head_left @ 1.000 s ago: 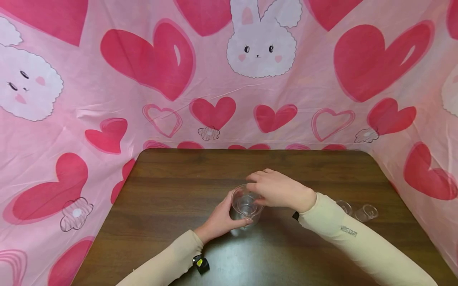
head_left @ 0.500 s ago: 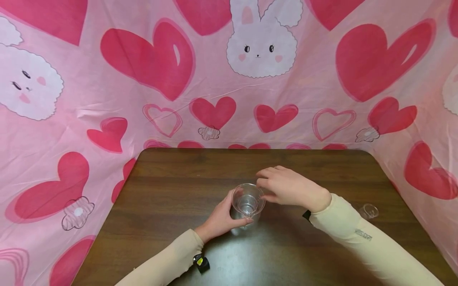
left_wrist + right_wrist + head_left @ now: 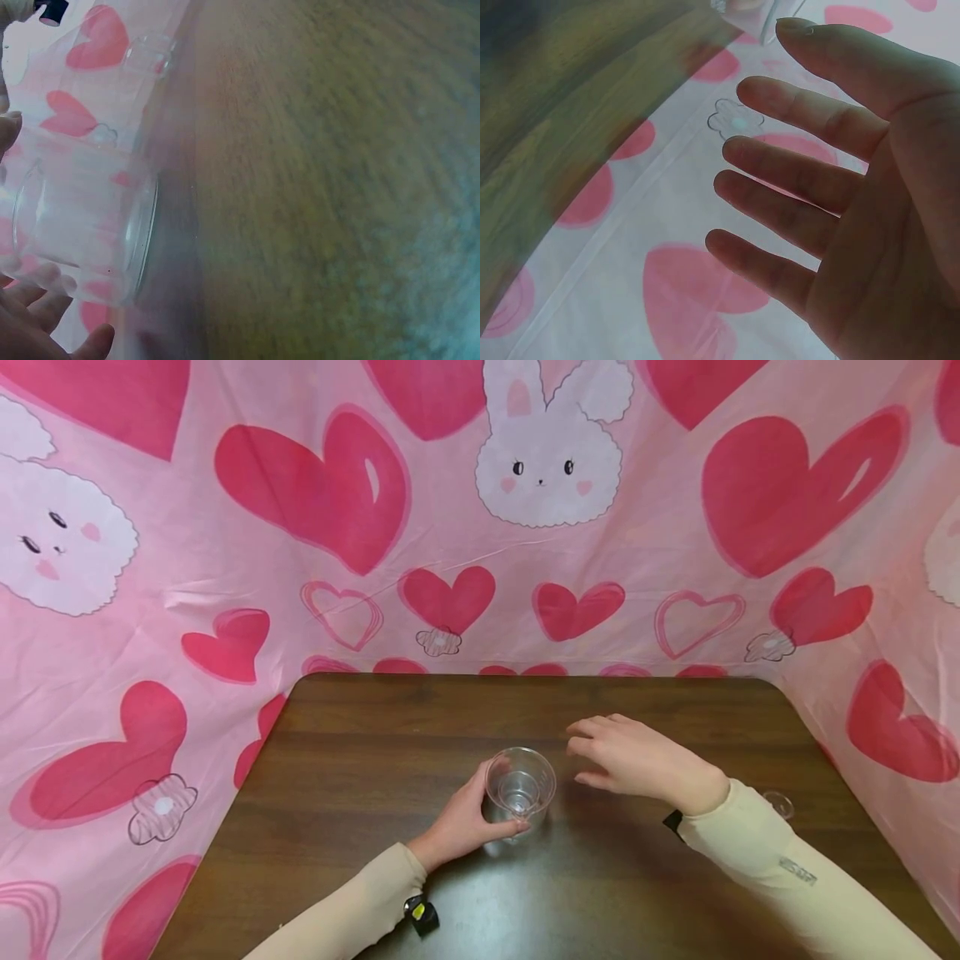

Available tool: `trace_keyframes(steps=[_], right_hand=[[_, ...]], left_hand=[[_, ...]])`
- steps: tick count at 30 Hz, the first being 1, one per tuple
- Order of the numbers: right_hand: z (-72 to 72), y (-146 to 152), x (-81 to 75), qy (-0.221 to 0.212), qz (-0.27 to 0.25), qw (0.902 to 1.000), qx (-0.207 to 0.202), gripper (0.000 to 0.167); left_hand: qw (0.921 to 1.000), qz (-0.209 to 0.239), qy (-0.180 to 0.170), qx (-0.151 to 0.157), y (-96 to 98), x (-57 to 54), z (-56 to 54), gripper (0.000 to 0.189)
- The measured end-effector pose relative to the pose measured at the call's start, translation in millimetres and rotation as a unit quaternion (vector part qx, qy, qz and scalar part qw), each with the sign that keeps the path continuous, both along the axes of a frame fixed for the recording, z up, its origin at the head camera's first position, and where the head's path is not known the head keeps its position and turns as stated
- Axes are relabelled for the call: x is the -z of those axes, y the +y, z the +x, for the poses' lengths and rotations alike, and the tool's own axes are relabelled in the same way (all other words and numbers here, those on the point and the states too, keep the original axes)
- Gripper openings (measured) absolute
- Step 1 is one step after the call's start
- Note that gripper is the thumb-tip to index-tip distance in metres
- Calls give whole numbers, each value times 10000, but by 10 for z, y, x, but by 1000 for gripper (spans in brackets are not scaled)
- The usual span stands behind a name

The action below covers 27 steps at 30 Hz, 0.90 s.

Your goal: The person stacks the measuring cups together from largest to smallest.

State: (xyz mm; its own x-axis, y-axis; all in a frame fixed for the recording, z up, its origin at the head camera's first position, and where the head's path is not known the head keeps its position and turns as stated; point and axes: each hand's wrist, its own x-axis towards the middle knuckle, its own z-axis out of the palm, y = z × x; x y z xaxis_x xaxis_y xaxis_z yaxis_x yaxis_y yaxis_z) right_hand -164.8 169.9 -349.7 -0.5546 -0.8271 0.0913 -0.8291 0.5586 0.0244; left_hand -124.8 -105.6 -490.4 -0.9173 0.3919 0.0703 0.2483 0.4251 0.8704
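A clear glass beaker (image 3: 545, 806) stands upright near the middle of the brown table, and a smaller clear glass vessel (image 3: 517, 787) sits inside it. My left hand (image 3: 468, 818) holds the beaker from its left side, thumb at the near side and fingers round the back. In the left wrist view the beaker (image 3: 90, 217) appears sideways, with fingertips at its wall. My right hand (image 3: 637, 758) hovers to the right of the beaker, holding nothing. Its fingers (image 3: 795, 176) are spread and nearly straight in the right wrist view.
Another small clear glass vessel (image 3: 780, 806) is at the table's right side, partly hidden by the right sleeve (image 3: 787, 852). Pink cloth (image 3: 450, 543) with hearts and rabbits hangs behind the brown table (image 3: 360, 735) and along both sides.
My right hand has drawn away from the beaker's rim to the right, its sleeve now covering more of the small glassware there. My left hand keeps its hold on the beaker.
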Motion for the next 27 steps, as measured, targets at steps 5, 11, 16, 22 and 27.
trace_keyframes(steps=[5, 11, 16, 22, 27], right_hand=[[40, 92, 19, 14, -41, 9999, 106, 25], [69, 214, 37, 92, -94, 9997, 218, 24], [89, 325, 76, 105, -93, 9994, 317, 24], [111, 444, 120, -2, -110, 9990, 434, 23], [121, 538, 144, -20, -151, 9984, 537, 22]], left_hand=[[10000, -5, 4, -10, -4, 9, 21, 96], [10000, -24, 31, -18, -10, 26, 18, 94], [10000, -18, 57, -3, -11, 26, 11, 94], [10000, -42, 67, 15, -20, 21, 10, 95], [10000, -57, 56, 23, -34, 21, 15, 95]])
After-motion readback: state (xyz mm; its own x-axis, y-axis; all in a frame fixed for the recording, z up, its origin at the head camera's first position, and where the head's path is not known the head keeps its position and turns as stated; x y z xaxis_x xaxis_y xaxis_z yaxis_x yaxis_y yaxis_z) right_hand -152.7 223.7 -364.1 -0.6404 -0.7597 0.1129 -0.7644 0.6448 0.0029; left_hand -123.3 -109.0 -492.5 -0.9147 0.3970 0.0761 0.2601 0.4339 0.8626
